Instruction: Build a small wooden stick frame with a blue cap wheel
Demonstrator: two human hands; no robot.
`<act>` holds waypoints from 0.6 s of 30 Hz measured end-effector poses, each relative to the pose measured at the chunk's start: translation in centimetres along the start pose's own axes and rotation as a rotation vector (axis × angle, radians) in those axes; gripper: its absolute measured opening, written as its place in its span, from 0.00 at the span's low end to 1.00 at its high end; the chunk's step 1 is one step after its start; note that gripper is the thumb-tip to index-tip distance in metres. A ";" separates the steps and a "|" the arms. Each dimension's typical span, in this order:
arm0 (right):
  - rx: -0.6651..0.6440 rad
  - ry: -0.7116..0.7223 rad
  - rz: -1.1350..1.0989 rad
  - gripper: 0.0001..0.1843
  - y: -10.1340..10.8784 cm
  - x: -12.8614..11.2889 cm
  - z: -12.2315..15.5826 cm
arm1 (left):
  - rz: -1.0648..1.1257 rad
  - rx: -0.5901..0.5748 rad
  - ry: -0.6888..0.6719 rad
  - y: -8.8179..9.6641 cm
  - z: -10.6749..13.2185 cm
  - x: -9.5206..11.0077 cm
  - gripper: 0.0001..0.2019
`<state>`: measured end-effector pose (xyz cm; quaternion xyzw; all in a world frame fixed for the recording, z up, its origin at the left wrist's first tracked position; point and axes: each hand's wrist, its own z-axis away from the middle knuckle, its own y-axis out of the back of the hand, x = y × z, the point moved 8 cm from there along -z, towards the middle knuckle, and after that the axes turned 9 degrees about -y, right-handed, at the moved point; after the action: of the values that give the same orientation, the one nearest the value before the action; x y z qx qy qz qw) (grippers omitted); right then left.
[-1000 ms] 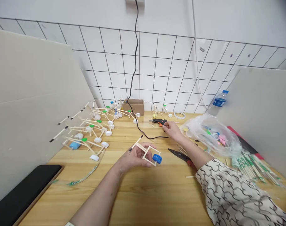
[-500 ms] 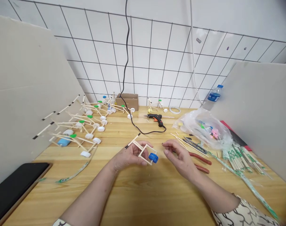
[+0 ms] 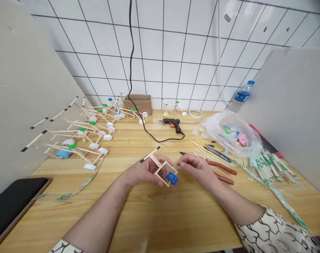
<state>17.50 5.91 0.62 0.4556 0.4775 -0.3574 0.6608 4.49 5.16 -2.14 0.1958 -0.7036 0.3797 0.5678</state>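
My left hand (image 3: 144, 174) is closed around a small frame of wooden sticks (image 3: 158, 169). A crossbar with black ends (image 3: 150, 154) tops the frame, and a blue bottle-cap wheel (image 3: 172, 178) sits between its two prongs. My right hand (image 3: 195, 170) is just right of the wheel, thumb and forefinger drawn together beside the upper prong's end. Whether those fingertips touch the frame or pinch something small I cannot make out. Beneath the right hand lie pliers with red handles (image 3: 222, 167); the hand covers their middle.
Several stick tricycles with cap wheels (image 3: 88, 144) stand at the left. A glue gun (image 3: 173, 123) with a black cord lies behind my hands. Right of it are a plastic bag of caps (image 3: 228, 131), snips (image 3: 218, 153), loose sticks (image 3: 202, 149) and wrapped chopsticks (image 3: 273, 174). A phone (image 3: 17, 200) lies front left.
My right hand has moved left, closer to the blue wheel, uncovering more of the pliers' tip. The left hand still holds the frame. The camera view has tilted downward.
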 end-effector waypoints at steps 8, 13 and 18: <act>-0.134 -0.129 -0.146 0.15 -1.2 1.2 -0.1 | 0.012 -0.040 0.059 -0.4 0.2 -0.4 0.27; -0.158 -0.144 -0.112 0.14 -1.4 1.1 0.0 | -0.001 -0.036 0.074 -0.6 0.1 -0.3 0.26; -0.187 -0.162 -0.094 0.14 -1.7 1.1 0.1 | -0.003 -0.041 0.083 -0.8 0.0 -0.3 0.26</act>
<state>16.29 5.20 -0.89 0.3390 0.4745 -0.3775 0.7193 5.13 4.61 -2.18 0.1690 -0.6868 0.3721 0.6011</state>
